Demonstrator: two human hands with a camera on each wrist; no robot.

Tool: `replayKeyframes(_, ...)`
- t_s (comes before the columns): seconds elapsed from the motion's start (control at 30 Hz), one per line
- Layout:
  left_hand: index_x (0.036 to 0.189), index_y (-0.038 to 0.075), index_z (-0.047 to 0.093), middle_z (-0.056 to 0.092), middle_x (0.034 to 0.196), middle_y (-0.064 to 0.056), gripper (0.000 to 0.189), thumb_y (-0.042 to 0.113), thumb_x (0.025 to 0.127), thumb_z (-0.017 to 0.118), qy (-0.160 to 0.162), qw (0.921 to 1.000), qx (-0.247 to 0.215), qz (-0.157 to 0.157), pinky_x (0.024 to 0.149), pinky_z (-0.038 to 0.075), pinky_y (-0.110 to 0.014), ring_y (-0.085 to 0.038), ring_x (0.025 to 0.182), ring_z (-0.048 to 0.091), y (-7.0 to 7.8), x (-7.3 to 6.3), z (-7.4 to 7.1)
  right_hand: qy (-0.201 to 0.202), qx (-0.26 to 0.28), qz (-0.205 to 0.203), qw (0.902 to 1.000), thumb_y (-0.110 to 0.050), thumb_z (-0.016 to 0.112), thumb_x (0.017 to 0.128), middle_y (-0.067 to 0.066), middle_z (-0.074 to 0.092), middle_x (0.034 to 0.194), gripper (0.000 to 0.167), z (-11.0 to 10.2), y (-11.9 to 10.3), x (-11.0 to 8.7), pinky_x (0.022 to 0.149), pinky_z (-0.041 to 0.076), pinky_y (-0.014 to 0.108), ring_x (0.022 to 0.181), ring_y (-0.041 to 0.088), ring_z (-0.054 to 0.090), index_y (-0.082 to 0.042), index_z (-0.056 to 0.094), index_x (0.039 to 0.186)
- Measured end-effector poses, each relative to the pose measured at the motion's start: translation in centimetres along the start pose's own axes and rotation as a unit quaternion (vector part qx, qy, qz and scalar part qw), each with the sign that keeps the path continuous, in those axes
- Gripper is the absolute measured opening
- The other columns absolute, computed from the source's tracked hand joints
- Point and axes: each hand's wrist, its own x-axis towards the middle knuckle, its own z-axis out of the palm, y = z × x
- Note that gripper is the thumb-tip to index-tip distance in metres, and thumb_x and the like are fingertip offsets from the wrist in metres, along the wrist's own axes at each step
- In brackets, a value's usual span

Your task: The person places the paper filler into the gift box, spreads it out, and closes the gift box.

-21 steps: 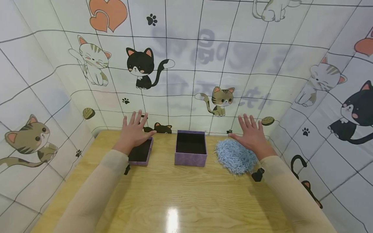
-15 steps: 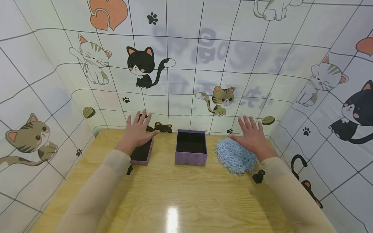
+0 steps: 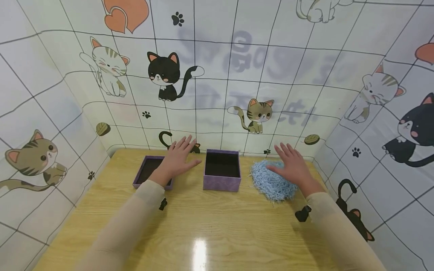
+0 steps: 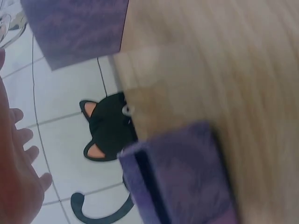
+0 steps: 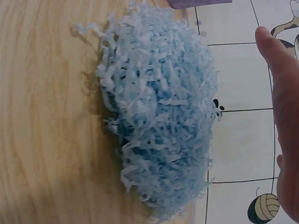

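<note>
A purple box (image 3: 222, 183) with a dark inside stands open-topped at the middle back of the table. Left of it lies a shallow purple box lid (image 3: 141, 174), dark inside facing up and partly hidden behind my left hand (image 3: 176, 160). That hand hovers between lid and box, fingers spread and holding nothing. My right hand (image 3: 292, 167), also spread and without anything in it, is over the heap of pale blue shredded paper (image 3: 271, 184) to the right of the box. In the right wrist view the crinkled strips of shredded paper (image 5: 159, 107) show beside the hand.
The wooden table (image 3: 210, 222) ends at a back wall sheet (image 3: 210, 90) printed with cats, hearts and paw prints. Similar sheets rise at both sides. Small black wrist cameras hang under both sleeves.
My left hand has moved right from above the lid toward the box, uncovering more of the lid. The right hand has come down slightly over the shredded paper.
</note>
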Motion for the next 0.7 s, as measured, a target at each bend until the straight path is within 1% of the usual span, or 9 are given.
replayKeyframes(0.13, 0.179, 0.018, 0.021, 0.015, 0.185, -0.011, 0.096, 0.074, 0.108, 0.052, -0.004, 0.9991, -0.035, 0.021, 0.132, 0.015, -0.068, -0.036, 0.17, 0.013, 0.9, 0.2, 1.1, -0.003, 0.026, -0.011, 0.9996, -0.067, 0.069, 0.103, 0.025, 0.022, 0.18, 0.103, 0.7, 0.2, -0.7, 0.127, 0.017, 0.075, 0.165, 0.052, 0.016, -0.006, 0.028, 0.176)
replayKeyframes(0.2, 0.179, 0.017, 0.023, 0.015, 0.186, -0.01, 0.096, 0.074, 0.107, 0.053, -0.006, 0.9979, -0.057, 0.03, 0.132, 0.016, -0.067, -0.035, 0.17, 0.013, 1.2, 0.2, 1.6, -0.004, 0.052, -0.012, 0.9986, -0.062, 0.072, 0.103, 0.027, 0.025, 0.179, 0.101, 1.1, 0.3, -1.0, 0.126, 0.018, 0.076, 0.164, 0.053, 0.019, -0.005, 0.031, 0.175)
replayKeyframes(0.3, 0.179, 0.016, 0.023, 0.014, 0.186, -0.008, 0.097, 0.073, 0.107, 0.055, -0.012, 0.9951, -0.088, 0.042, 0.134, 0.013, -0.063, -0.032, 0.171, 0.012, 1.4, 0.5, 2.3, -0.009, 0.091, -0.002, 0.9958, -0.058, 0.075, 0.103, 0.027, 0.026, 0.178, 0.099, 1.6, 0.5, -1.5, 0.126, 0.018, 0.077, 0.162, 0.055, 0.021, -0.005, 0.032, 0.174)
replayKeyframes(0.37, 0.179, 0.017, 0.02, 0.013, 0.186, -0.008, 0.098, 0.074, 0.107, 0.054, -0.02, 0.9934, -0.101, 0.05, 0.135, 0.011, -0.061, -0.03, 0.171, 0.011, 1.4, 0.8, 2.8, -0.01, 0.109, 0.002, 0.994, -0.056, 0.077, 0.102, 0.028, 0.028, 0.177, 0.098, 1.9, 0.8, -1.8, 0.125, 0.02, 0.078, 0.161, 0.056, 0.023, -0.004, 0.034, 0.173)
replayKeyframes(0.43, 0.18, 0.016, 0.019, 0.011, 0.186, -0.008, 0.1, 0.075, 0.107, 0.054, -0.028, 0.9911, -0.117, 0.058, 0.135, 0.01, -0.059, -0.03, 0.171, 0.01, 1.5, 1.0, 3.1, -0.013, 0.12, 0.007, 0.9927, -0.057, 0.078, 0.101, 0.029, 0.029, 0.176, 0.098, 2.4, 1.1, -2.0, 0.123, 0.022, 0.08, 0.16, 0.058, 0.024, -0.004, 0.036, 0.173)
replayKeyframes(0.57, 0.18, 0.016, 0.016, 0.008, 0.187, -0.005, 0.105, 0.079, 0.104, 0.053, -0.045, 0.9867, -0.143, 0.064, 0.135, 0.012, -0.059, -0.031, 0.171, 0.009, 1.7, 1.2, 3.4, -0.012, 0.145, 0.005, 0.9893, -0.054, 0.08, 0.1, 0.029, 0.032, 0.175, 0.096, 3.7, 2.0, -2.1, 0.122, 0.024, 0.08, 0.159, 0.058, 0.026, -0.002, 0.039, 0.171)
replayKeyframes(0.7, 0.18, 0.016, 0.015, 0.008, 0.187, -0.004, 0.11, 0.084, 0.101, 0.053, -0.057, 0.9834, -0.159, 0.066, 0.133, 0.017, -0.063, -0.033, 0.171, 0.01, 1.9, 1.2, 3.6, -0.021, 0.177, 0.01, 0.9839, -0.049, 0.082, 0.1, 0.03, 0.032, 0.175, 0.095, 4.7, 2.6, -2.2, 0.124, 0.023, 0.077, 0.159, 0.057, 0.026, -0.001, 0.04, 0.17)
